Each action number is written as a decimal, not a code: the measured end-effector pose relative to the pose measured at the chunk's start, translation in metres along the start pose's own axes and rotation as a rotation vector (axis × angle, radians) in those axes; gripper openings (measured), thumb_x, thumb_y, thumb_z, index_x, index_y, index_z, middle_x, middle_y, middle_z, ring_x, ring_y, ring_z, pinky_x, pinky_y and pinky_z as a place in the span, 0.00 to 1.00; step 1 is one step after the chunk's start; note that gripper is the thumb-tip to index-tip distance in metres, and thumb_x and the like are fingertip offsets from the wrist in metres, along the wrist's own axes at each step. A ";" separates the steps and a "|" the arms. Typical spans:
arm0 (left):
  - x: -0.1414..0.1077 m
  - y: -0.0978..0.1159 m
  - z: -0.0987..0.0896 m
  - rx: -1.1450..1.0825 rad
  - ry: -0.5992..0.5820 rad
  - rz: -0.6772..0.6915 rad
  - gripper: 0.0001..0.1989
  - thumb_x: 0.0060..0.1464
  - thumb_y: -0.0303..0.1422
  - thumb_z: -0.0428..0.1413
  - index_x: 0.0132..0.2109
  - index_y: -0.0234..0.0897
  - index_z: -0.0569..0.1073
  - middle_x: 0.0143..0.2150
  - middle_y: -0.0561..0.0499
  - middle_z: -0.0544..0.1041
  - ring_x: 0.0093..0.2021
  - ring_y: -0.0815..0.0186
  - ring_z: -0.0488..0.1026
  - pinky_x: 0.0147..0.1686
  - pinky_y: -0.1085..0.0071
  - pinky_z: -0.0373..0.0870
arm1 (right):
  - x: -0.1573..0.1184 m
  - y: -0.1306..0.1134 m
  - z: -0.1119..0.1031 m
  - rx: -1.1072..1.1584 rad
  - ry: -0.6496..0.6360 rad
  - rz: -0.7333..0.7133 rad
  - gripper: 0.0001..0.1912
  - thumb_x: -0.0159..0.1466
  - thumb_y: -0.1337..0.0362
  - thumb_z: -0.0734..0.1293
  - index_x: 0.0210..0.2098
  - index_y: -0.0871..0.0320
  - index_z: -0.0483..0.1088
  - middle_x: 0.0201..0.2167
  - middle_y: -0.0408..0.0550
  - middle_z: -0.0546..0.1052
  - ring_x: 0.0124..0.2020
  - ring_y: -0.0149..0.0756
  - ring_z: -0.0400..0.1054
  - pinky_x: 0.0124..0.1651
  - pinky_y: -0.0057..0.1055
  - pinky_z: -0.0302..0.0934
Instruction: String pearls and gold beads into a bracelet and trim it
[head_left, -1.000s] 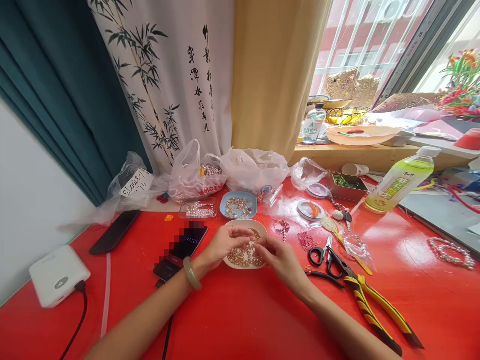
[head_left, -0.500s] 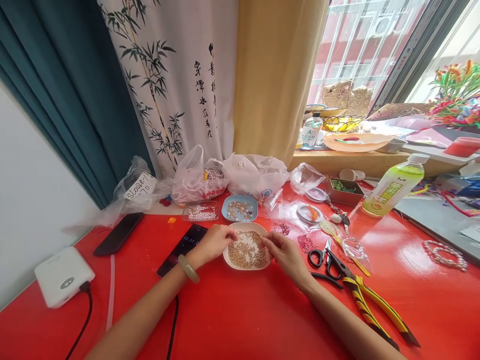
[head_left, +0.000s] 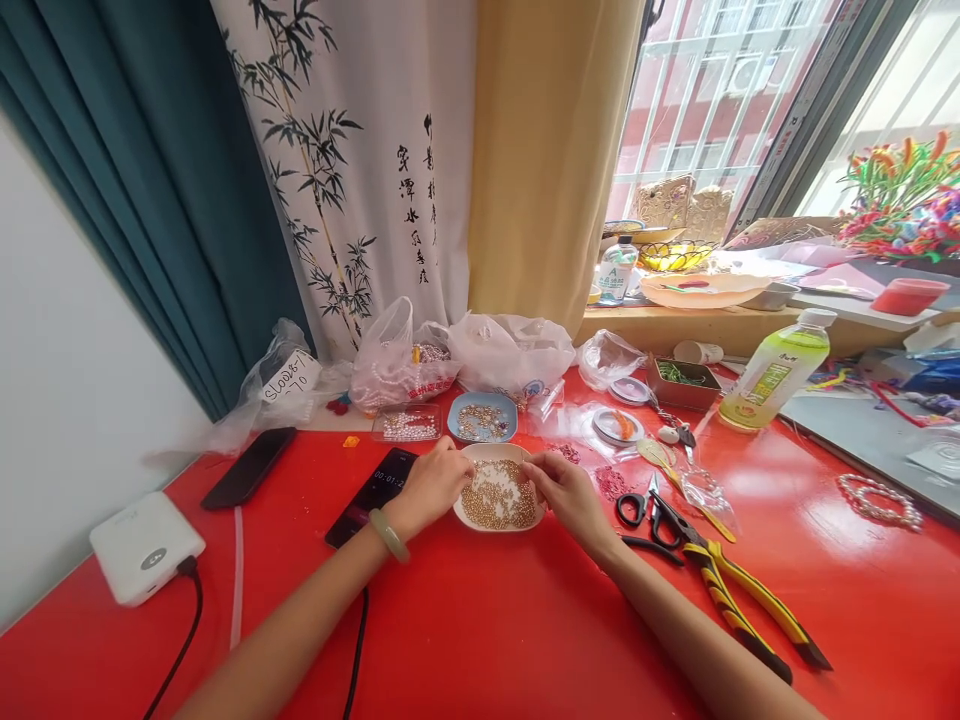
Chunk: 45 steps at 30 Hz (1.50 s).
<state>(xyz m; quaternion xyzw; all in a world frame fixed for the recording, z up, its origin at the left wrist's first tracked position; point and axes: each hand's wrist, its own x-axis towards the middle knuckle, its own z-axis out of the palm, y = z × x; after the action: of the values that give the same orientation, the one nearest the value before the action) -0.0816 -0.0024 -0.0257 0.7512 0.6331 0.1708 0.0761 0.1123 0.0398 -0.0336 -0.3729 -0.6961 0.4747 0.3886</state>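
A white dish (head_left: 466,512) of small gold beads (head_left: 501,505) sits in front of me on the red table (head_left: 480,630). My left hand (head_left: 439,480), with a pale bangle (head_left: 388,536) on its wrist, is closed at the dish's left rim. Its fingers are pinched, and what they hold is too small to make out. At the right rim my right hand (head_left: 562,492) pinches with thumb and forefinger; its contents are also too small to name. Behind the dish stand a blue dish (head_left: 457,436) of mixed beads and a clear box (head_left: 407,424) of pink beads.
Scissors (head_left: 651,508) and yellow-black pliers (head_left: 739,590) lie right of my right hand. A phone (head_left: 373,495) lies beside my left forearm, near a white power box (head_left: 146,550). Plastic bags (head_left: 510,350) line the back; a drink bottle (head_left: 776,370) stands at right.
The left hand has turned, its knuckles now higher and its fingers pointing further down at the dish. My right hand stays pinched at the right rim. The whole view has shifted slightly.
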 end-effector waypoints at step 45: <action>0.020 -0.004 0.009 -0.163 0.162 0.028 0.10 0.52 0.29 0.48 0.35 0.36 0.75 0.34 0.47 0.74 0.41 0.62 0.64 0.40 0.68 0.62 | 0.001 -0.005 -0.021 0.045 -0.050 0.013 0.12 0.55 0.56 0.62 0.25 0.59 0.67 0.23 0.44 0.73 0.20 0.26 0.61 0.24 0.25 0.57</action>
<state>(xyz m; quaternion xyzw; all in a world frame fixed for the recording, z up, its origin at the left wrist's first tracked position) -0.0799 0.0188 -0.0320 0.7349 0.6106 0.2830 0.0833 0.1297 0.0469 -0.0234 -0.3567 -0.6922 0.5020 0.3764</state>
